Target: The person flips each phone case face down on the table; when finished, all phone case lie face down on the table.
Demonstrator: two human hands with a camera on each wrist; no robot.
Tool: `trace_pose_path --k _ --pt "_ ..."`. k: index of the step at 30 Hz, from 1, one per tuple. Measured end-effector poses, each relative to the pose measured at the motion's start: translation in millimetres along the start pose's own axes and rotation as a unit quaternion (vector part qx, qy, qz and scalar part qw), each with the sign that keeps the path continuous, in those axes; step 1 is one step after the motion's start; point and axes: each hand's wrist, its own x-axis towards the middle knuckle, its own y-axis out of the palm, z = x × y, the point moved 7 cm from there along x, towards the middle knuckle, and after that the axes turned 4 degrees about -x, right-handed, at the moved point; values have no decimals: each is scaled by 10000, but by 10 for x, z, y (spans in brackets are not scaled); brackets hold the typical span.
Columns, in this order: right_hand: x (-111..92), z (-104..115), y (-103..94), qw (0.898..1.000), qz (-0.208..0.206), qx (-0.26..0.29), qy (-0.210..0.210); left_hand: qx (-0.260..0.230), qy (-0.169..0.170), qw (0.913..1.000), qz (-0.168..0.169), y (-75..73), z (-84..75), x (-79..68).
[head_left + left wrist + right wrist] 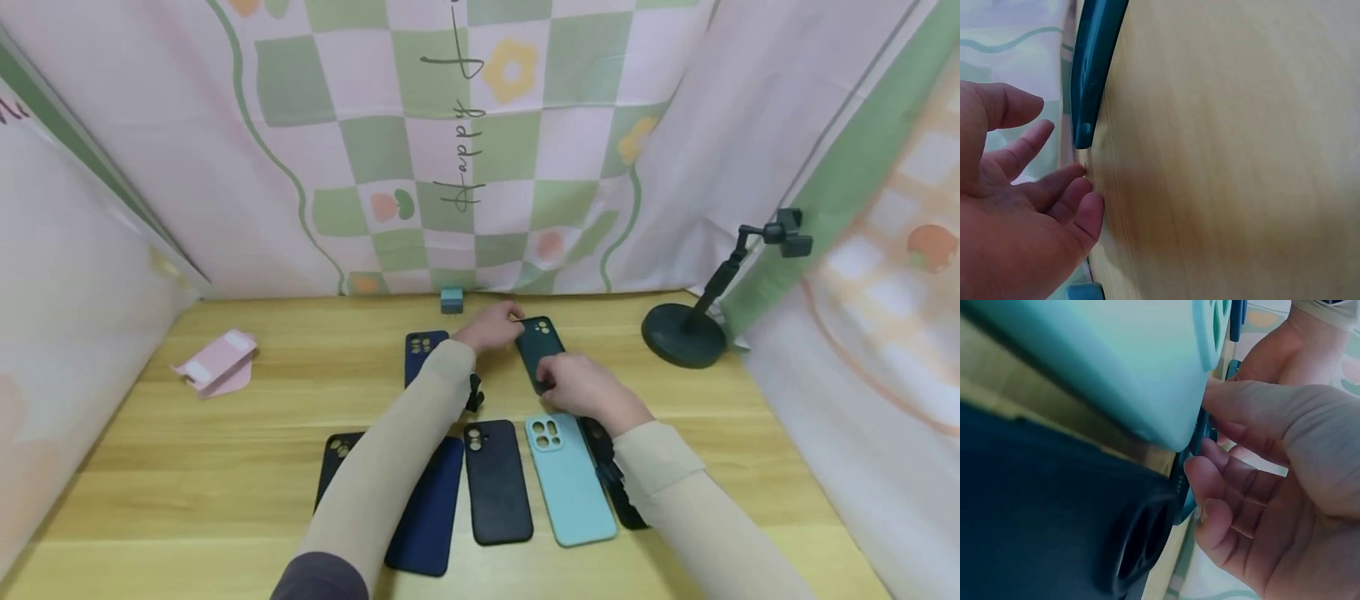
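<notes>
A dark green phone case [542, 350] lies on the table between my two hands, tilted slightly. My right hand [588, 387] pinches its lower end between thumb and curled fingers; the right wrist view shows this grip behind a light teal case [1116, 356] and a black case [1054, 506]. Near the case's upper left corner is my left hand [491, 327]. In the left wrist view its fingers [1088, 215] are spread and loosely bent, apart from the green case [1092, 75], holding nothing. Below my left forearm, a navy case [418, 350] is partly covered by the sleeve.
Nearer me lies a row of cases: black [335, 454], navy [427, 533], black [498, 492], light teal [576, 496], and another black one [630, 517] under my right wrist. A small blue block [452, 301], a pink box-like item [221, 360] and a black stand [684, 335] stand farther back.
</notes>
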Motion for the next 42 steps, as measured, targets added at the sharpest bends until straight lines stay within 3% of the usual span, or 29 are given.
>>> trace_pose_path --k 9,15,22,28,31,35,42 --pt "50 5 -10 9999 0 167 -20 -157 63 9998 59 -41 -1 -36" --pt "3 53 -100 9964 -370 726 -247 -742 399 9954 -455 -204 -46 -23" --pt "-22 88 -243 9848 -1010 1374 -339 -1325 686 9869 -612 -329 -109 -43" --pt "-57 -23 -118 9657 -847 2442 242 -1492 538 9860 -508 -278 -35 -84" --pt "-41 -36 -69 9595 -770 2694 302 -1540 427 9861 -466 -272 25 -113" --pt "-9 -64 -25 9629 -626 2606 323 -1533 507 9861 -385 -259 24 -113" --pt "-33 -159 10 9782 -403 2005 363 -1376 762 9875 -94 -186 -110 -92"
